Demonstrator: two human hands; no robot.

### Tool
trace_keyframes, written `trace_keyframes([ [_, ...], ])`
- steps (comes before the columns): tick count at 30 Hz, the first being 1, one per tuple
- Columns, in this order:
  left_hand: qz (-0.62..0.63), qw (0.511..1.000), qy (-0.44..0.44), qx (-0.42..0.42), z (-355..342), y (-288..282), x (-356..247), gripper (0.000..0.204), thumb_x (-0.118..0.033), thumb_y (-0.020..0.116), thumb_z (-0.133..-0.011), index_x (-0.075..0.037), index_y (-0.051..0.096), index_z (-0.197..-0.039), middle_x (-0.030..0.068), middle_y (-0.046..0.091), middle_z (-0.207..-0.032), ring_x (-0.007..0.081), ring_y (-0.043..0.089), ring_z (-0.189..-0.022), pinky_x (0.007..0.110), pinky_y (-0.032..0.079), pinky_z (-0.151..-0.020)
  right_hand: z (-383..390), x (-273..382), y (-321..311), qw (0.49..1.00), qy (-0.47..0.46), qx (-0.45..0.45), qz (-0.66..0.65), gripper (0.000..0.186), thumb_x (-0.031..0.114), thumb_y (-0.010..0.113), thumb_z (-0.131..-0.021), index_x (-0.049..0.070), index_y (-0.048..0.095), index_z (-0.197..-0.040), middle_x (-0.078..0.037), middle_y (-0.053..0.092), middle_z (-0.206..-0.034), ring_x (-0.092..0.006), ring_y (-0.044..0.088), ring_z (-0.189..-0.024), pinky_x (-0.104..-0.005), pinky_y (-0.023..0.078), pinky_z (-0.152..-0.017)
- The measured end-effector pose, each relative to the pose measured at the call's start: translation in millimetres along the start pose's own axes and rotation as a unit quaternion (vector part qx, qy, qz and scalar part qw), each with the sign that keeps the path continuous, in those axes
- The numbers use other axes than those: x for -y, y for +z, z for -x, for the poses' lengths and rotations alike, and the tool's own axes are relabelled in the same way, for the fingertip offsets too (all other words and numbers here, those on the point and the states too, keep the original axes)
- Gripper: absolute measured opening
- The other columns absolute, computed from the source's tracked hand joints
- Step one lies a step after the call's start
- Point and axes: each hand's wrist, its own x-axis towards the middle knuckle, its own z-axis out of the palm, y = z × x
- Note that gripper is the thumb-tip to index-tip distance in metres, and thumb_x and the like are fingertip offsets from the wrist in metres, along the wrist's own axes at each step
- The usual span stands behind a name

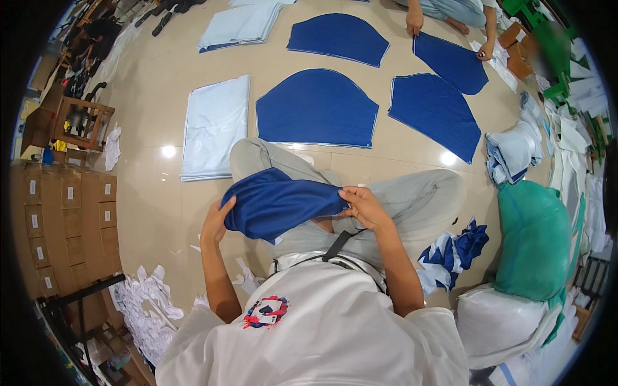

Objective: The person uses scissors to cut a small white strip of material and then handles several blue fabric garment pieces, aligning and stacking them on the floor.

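Note:
A dark blue cloth piece (280,204) hangs between my two hands, sagging in folds over my crossed legs. At its left edge my left hand (217,219) grips it between thumb and fingers. My right hand (362,207) pinches the opposite corner. Just beyond my knees a curved-top stack of blue cut panels (317,109) lies flat on the tiles. To its left is a folded pale blue cloth stack (215,128), and to its right lies another stack of blue panels (436,116).
Opposite me, a person's hands hold a blue panel (450,63). A blue panel pile (337,40) and pale stack (241,27) lie farther off. Cardboard boxes (67,212) and white scraps (147,302) are at left; a green sack (533,238) and crumpled cloth (454,254) at right.

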Motion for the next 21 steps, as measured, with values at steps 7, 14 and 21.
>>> trace_keyframes([
  [7, -0.169, 0.978, 0.028, 0.117, 49, -36, 67, 0.043, -0.029, 0.07, -0.098, 0.002, 0.065, -0.127, 0.0066, 0.072, -0.114, 0.0148, 0.067, -0.104, 0.031, 0.052, -0.094, 4, 24, 4, 0.999, -0.017, -0.02, 0.04, 0.029, 0.025, 0.058, -0.105, -0.002, 0.064, -0.114, -0.009, 0.069, -0.106, -0.0172, 0.068, -0.09, -0.0376, 0.063, -0.074],
  [14, 0.138, 0.951, 0.275, 0.037, 66, 16, 46, 0.047, -0.025, 0.063, -0.1, 0.004, 0.055, -0.136, 0.0165, 0.069, -0.123, 0.0267, 0.07, -0.111, 0.038, 0.056, -0.095, 53, 104, 49, 0.993, -0.114, -0.037, -0.011, 0.023, 0.015, 0.057, -0.104, -0.005, 0.06, -0.115, -0.011, 0.069, -0.101, -0.0174, 0.07, -0.073, -0.0377, 0.063, -0.054],
  [21, 0.522, 0.842, -0.01, 0.133, -18, 56, 7, 0.033, -0.021, 0.059, -0.102, 0.003, 0.064, -0.124, 0.017, 0.069, -0.125, 0.0255, 0.069, -0.112, 0.041, 0.054, -0.102, 30, 139, 40, 0.958, -0.217, -0.182, 0.034, 0.014, 0.017, 0.06, -0.104, 0.003, 0.06, -0.108, -0.001, 0.066, -0.092, -0.0066, 0.059, -0.063, -0.022, 0.051, -0.054],
])
